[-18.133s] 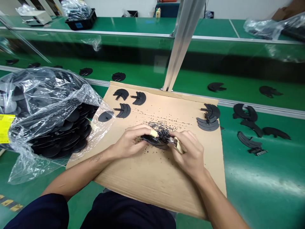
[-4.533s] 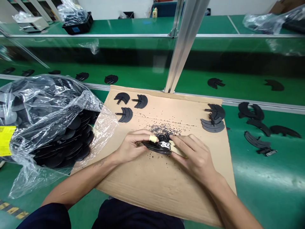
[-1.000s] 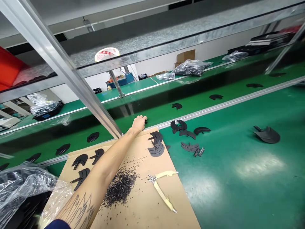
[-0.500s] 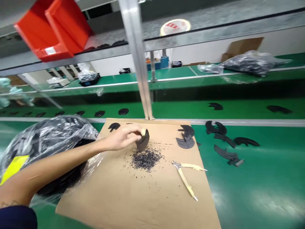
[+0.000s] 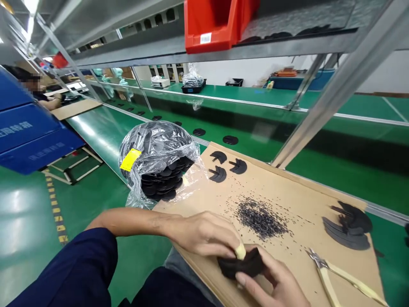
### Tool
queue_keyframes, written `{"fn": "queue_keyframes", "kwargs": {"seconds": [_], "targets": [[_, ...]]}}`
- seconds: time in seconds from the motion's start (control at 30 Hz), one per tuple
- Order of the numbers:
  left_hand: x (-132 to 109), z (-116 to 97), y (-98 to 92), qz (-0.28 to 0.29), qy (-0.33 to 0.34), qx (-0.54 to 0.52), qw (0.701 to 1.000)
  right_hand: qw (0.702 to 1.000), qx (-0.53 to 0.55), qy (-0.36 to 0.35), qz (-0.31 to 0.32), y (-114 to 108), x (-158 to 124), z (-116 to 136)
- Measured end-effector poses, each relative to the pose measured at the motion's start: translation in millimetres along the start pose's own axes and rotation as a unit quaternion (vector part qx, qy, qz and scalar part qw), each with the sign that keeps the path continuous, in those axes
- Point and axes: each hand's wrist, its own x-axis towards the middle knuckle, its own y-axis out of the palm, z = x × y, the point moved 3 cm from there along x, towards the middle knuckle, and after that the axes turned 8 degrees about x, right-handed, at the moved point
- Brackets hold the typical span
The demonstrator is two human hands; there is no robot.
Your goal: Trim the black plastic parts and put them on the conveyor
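My left hand (image 5: 209, 236), with a yellow cover on a fingertip, is closed on a black curved plastic piece (image 5: 239, 265). From the other side my right hand (image 5: 275, 279) pinches the same piece, its thumb along the lower edge. Both hands are low, near the front edge of the brown cardboard sheet (image 5: 191, 213). A heap of small black bits (image 5: 262, 218) lies beyond them. To the right rest nippers with pale yellow handles (image 5: 326, 273), jaws apart, touched by neither hand.
A clear bag of black discs (image 5: 156, 149) stands at the left. Several black pieces (image 5: 219, 175) lie by the sheet's far left corner, more (image 5: 348, 226) at the right. A slanted metal post (image 5: 335, 85) and a red bin (image 5: 209, 30) are ahead. A person (image 5: 47, 100) works far left.
The view has swung left. My left hand has come back from above the black bits toward my body. My right hand, out of view before, now grips a black piece with it.
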Motion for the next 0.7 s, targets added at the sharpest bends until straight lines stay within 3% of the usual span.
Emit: {"fn": "queue_keyframes", "kwargs": {"seconds": [0.1,0.13,0.2,0.23,0.3,0.4,0.5,0.57,0.7], "targets": [[-24,23,-30.4,-0.06,-0.086,0.167,0.98,0.997,0.058,0.055,-0.012,-8,32,-1],[-36,34,-43.1,-0.082,-0.13,0.251,0.956,0.994,0.072,0.072,-0.036,-13,39,-4],[-63,61,-65.3,-0.062,-0.257,0.396,0.879,0.987,0.1,0.099,-0.083,-23,48,-12],[-77,72,-74.3,-0.051,-0.311,0.435,0.843,0.982,0.111,0.11,-0.104,-27,51,-17],[-99,88,-86.2,-0.046,-0.372,0.453,0.809,0.974,0.13,0.125,-0.139,-32,54,-26],[-113,93,-92.2,-0.083,-0.382,0.436,0.811,0.965,0.152,0.131,-0.168,-36,54,-36],[-104,87,-94.6,-0.234,-0.374,0.315,0.841,0.961,0.171,0.117,-0.181,-36,51,-41],[-89,84,-91.7,-0.332,-0.359,0.186,0.852,0.96,0.18,0.11,-0.183,-36,47,-44],[-38,80,-68.6,-0.394,-0.281,0.068,0.873,0.953,0.218,0.111,-0.178,-32,35,-50]]}}
